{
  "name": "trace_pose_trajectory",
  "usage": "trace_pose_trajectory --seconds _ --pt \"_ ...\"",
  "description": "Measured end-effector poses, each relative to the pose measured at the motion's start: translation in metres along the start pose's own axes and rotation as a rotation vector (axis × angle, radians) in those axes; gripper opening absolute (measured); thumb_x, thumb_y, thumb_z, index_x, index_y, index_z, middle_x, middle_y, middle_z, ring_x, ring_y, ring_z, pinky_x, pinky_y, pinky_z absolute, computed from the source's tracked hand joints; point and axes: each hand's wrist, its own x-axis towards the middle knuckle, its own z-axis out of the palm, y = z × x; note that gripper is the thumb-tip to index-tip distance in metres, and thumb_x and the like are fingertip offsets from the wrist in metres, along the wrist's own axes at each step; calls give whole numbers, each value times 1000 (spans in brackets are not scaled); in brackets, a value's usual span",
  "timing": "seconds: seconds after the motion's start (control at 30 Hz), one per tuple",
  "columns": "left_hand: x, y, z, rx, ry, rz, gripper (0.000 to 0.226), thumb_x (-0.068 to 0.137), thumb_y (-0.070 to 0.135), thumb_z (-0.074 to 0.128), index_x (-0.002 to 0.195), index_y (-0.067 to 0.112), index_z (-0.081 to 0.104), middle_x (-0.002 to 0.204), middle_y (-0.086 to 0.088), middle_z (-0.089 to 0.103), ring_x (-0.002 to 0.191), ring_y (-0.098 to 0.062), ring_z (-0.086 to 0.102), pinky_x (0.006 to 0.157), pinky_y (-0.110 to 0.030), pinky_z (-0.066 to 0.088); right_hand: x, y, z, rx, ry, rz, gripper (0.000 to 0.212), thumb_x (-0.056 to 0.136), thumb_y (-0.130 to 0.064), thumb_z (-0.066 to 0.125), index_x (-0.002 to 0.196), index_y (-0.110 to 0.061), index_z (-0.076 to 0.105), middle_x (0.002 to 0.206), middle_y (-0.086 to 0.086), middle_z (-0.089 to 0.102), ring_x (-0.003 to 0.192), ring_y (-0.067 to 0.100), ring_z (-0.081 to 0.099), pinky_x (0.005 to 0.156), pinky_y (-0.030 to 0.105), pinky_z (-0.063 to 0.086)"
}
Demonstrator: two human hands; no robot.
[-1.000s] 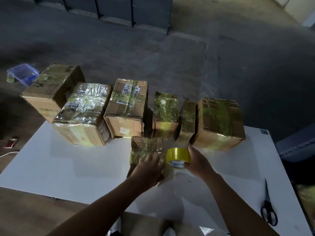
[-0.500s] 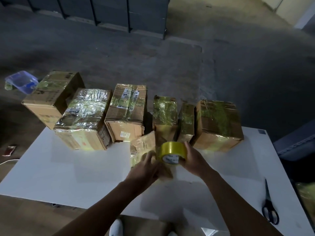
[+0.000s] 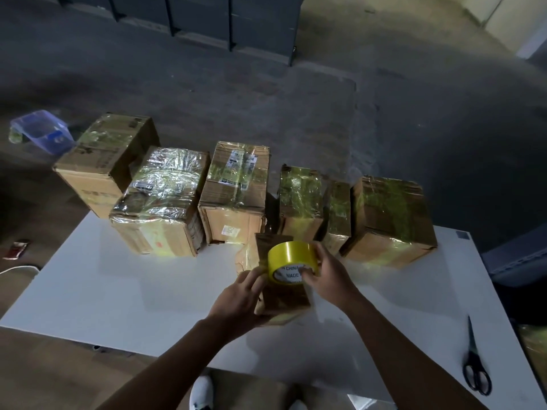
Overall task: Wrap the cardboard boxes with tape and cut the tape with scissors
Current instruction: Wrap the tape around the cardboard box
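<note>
A small cardboard box, partly covered in tape, stands tilted on the white table near its middle. My left hand grips the box's left side. A yellow tape roll sits against the top of that box, and my right hand holds the roll with the thumb at its core. Black scissors lie at the table's right front edge, well away from both hands.
Several taped cardboard boxes stand in a row along the table's far edge, from a large one at the left to another at the right. A blue plastic tub lies on the floor at the left.
The small box has been turned up from lying flat to standing on end. The tape roll has moved over its top, carried by my right hand.
</note>
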Motion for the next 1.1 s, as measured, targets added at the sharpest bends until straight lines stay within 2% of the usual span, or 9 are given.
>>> trace_pose_trajectory --seconds 0.23,0.37,0.47,0.57,0.63,0.73,0.83,0.93,1.1 --pt "-20 -29 0 17 23 -15 83 46 53 88 109 16 49 105 -6 64 85 -24 67 51 -21 54 12 -30 8 -427 42 -272 51 81 -22 70 126 -11 50 111 7 63 94 27 63 69 26 38" --pt "-16 -34 -1 83 45 24 76 46 55 86 103 14 59 103 -6 66 88 -26 66 71 -26 57 9 -33 -10 -594 96 -354 47 68 -19 79 110 -8 59 97 10 67 80 31 65 69 35 47" --pt "-13 -33 -6 150 62 23 72 52 60 79 101 10 66 101 -7 66 91 -29 64 87 -39 54 6 -36 -4 -637 106 -338 49 68 -20 79 112 -9 60 99 10 68 86 31 65 74 43 49" --pt "-8 -28 -12 225 -16 -49 99 57 73 65 129 5 56 120 -12 60 115 -34 56 103 -52 43 5 -40 5 -576 123 -315 57 69 -17 79 122 -10 58 105 9 68 93 30 64 77 43 48" --pt "-3 -23 -9 224 -99 -89 119 65 79 54 151 4 20 155 -14 27 144 -34 22 118 -52 19 3 -38 11 -462 122 -271 62 71 -14 77 129 -14 54 109 8 65 96 26 61 77 40 47" --pt "4 -14 4 205 -192 -114 120 74 77 49 152 7 -10 160 -12 -15 147 -28 -18 119 -45 -5 2 -32 17 -202 129 -76 64 76 -14 74 133 -20 45 114 0 54 97 13 50 77 28 42" --pt "5 -12 13 254 -224 -138 112 80 72 48 153 7 -8 159 -17 -17 145 -32 -22 118 -49 -4 -2 -25 23 -29 125 35 47 79 -16 73 121 -16 51 106 0 57 91 12 53 70 21 42" --pt "4 -15 16 283 -243 -131 105 83 68 48 153 10 -5 159 -20 -14 145 -35 -19 117 -53 4 -8 -23 28 103 27 28 38 85 -14 68 119 -12 53 94 6 61 84 20 60 68 28 50" --pt "5 -16 19 316 -248 -148 105 85 71 40 152 3 -7 158 -21 -14 146 -36 -15 116 -56 7 4 -14 4 -129 48 4 37 84 -16 65 119 -12 52 93 1 57 86 24 59 65 24 37"
